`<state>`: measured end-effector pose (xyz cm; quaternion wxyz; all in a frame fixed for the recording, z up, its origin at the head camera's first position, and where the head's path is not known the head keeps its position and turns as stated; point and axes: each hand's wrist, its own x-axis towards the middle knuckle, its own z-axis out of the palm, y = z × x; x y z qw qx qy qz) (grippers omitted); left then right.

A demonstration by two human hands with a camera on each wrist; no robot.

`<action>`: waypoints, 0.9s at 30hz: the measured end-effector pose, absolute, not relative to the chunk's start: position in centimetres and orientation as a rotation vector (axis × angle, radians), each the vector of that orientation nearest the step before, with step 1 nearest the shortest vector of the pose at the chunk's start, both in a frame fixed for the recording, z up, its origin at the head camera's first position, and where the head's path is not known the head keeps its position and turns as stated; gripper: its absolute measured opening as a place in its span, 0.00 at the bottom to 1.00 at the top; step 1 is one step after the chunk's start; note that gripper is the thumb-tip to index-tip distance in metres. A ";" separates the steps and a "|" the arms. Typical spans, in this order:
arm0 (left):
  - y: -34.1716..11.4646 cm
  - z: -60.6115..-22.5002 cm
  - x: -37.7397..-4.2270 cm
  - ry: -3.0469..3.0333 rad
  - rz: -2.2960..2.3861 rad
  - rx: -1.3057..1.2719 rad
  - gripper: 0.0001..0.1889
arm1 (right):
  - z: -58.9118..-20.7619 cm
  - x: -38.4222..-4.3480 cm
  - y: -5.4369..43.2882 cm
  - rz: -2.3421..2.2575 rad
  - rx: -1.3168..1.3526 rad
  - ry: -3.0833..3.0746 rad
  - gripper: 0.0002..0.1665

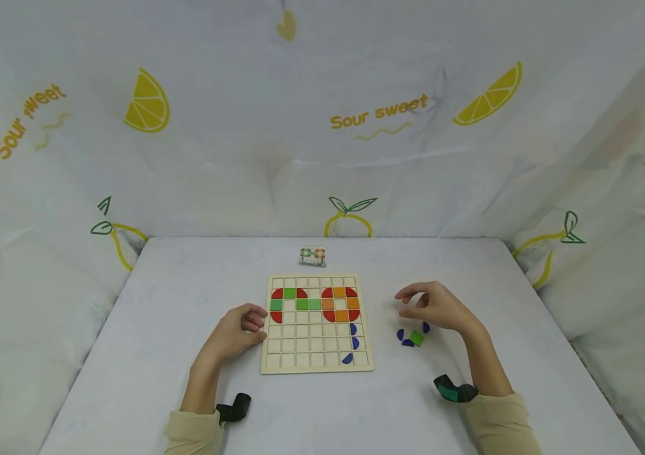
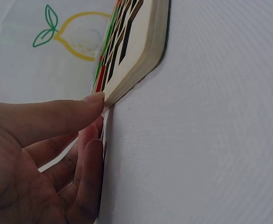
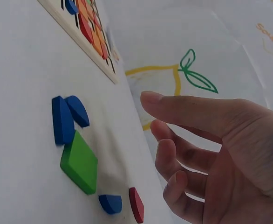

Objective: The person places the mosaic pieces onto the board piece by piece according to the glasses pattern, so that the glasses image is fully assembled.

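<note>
A square wooden grid board [image 1: 302, 361] lies flat on the table, carrying red, green and orange pieces in its upper rows. Three blue half-round pieces [image 1: 355, 343] sit down its right side. My left hand [image 1: 234, 331] rests at the board's left edge, the thumb tip touching the rim and the fingers loosely bent. Nothing is held in my right hand [image 1: 439, 307], which hovers right of the board with relaxed fingers. Below it lie a green square piece [image 3: 79, 163], several blue half-round pieces [image 3: 63, 120] and a red piece [image 3: 136, 205], which the head view does not show.
A small card [image 1: 313, 255] with a coloured grid pattern lies beyond the board's far edge. White cloth printed with lemons [image 1: 347, 224] hangs behind the table. Each wrist wears a black camera mount [image 1: 234, 408].
</note>
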<state>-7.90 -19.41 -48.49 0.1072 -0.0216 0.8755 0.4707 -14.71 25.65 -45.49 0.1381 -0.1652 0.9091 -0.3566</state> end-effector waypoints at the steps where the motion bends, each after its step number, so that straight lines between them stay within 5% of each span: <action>1: -19.4 -48.4 -7.9 2.577 1.387 -0.064 0.19 | -45.5 -14.6 26.0 -1.038 -0.474 2.613 0.19; 27: -19.4 -48.6 -8.0 2.583 1.390 -0.059 0.18 | -47.5 -14.1 30.1 -1.019 -0.746 2.289 0.18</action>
